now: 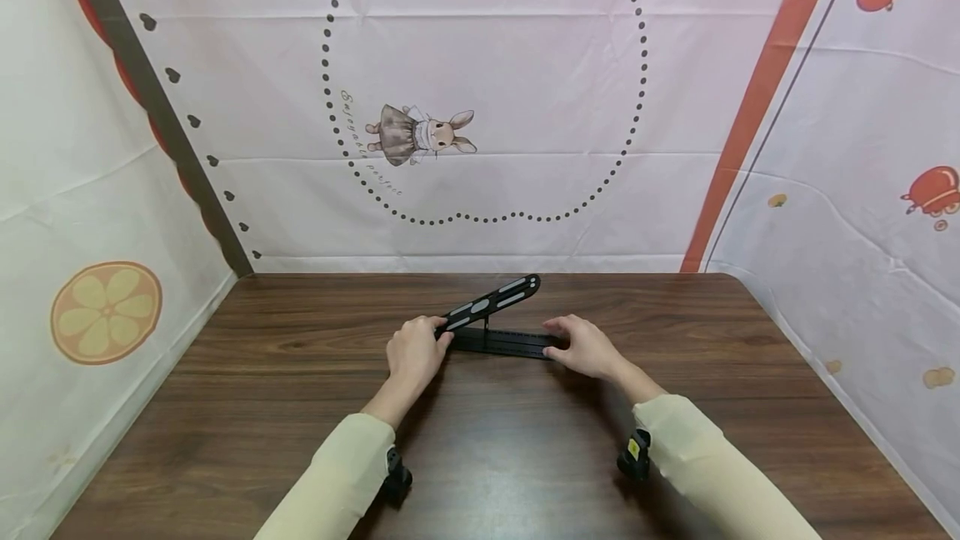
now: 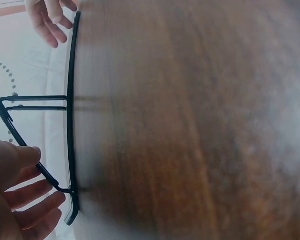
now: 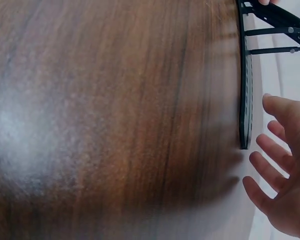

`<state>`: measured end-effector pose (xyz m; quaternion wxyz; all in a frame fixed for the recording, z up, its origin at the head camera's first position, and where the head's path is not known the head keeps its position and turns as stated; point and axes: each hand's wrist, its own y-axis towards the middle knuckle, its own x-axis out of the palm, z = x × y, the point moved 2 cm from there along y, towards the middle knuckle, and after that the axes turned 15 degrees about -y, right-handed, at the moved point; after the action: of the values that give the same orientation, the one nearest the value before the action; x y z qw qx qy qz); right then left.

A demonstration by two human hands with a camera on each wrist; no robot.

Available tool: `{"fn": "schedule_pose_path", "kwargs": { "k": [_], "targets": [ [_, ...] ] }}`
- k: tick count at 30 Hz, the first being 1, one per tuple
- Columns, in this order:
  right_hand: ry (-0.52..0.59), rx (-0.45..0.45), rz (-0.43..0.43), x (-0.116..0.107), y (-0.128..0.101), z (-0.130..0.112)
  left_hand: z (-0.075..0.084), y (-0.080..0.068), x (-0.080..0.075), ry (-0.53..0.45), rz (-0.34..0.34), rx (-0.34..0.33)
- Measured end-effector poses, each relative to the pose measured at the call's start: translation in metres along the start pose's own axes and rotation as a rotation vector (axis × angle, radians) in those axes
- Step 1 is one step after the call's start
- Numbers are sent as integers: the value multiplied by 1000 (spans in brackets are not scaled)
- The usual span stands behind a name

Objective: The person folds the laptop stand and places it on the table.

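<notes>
Black folding stand (image 1: 495, 319) sitting mid-frame on the wooden table (image 1: 300, 390), both hands working its ends.

The left hand (image 1: 415, 352) is pinching the raised top plate's lower end by the hinge; the right hand (image 1: 583, 346), fingers relaxed and spread, is resting at the base's right end. To my eye, steadying the base flat while the plate is tilting slowly should be keeping the prop strut seated.

Left hand (image 1: 414, 354) holds folding stand (image 1: 491, 319); right hand (image 1: 587, 347) touches its base.
</notes>
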<state>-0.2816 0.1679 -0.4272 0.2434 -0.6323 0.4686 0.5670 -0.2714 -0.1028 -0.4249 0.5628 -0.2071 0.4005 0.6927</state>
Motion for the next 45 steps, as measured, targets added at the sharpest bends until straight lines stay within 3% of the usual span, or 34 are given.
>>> {"fn": "schedule_pose_path", "kwargs": {
  "k": [13, 29, 45],
  "targets": [
    [-153, 40, -2, 4, -4, 1, 0, 0, 2, -4, 8, 12],
    [-154, 91, -13, 5, -6, 1, 1, 2, 3, -51, 26, 3],
    [-132, 9, -28, 1, -13, -2, -4, 10, 0, -85, -1, -29]
  ]
}}
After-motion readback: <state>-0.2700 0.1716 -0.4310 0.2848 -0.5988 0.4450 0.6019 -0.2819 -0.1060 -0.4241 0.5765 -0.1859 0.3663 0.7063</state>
